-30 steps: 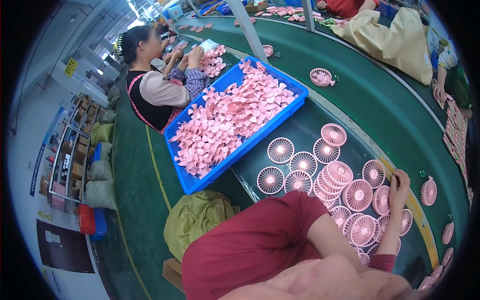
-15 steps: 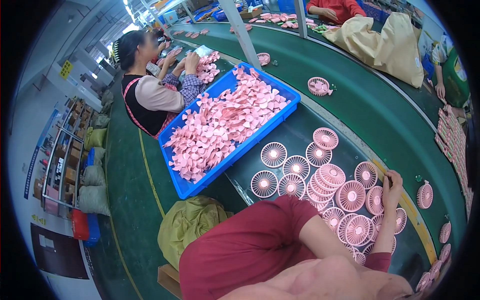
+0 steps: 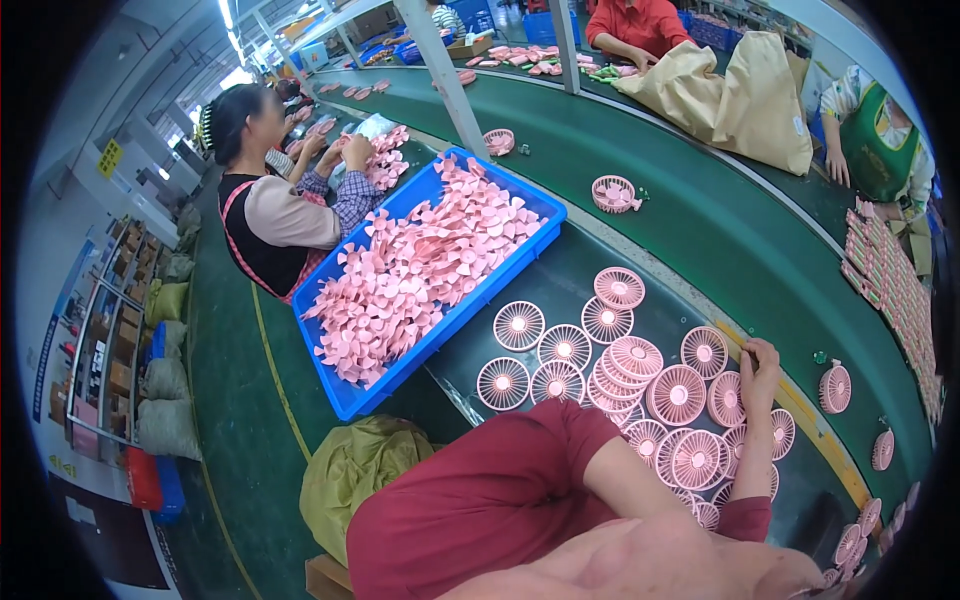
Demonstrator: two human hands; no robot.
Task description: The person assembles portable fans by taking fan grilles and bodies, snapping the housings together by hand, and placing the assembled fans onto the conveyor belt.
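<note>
The right hand [image 3: 761, 373] stays half-curled beside unmoved pink fan grilles [image 3: 677, 395], its hold unclear; the left hand is hidden. Progress seems paused.

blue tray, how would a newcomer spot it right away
Start from the wide green conveyor curving across the picture. Left of it, past the round pink grilles, sits the big rectangular blue tray, set apart by its heap of pink fan blades.
</note>
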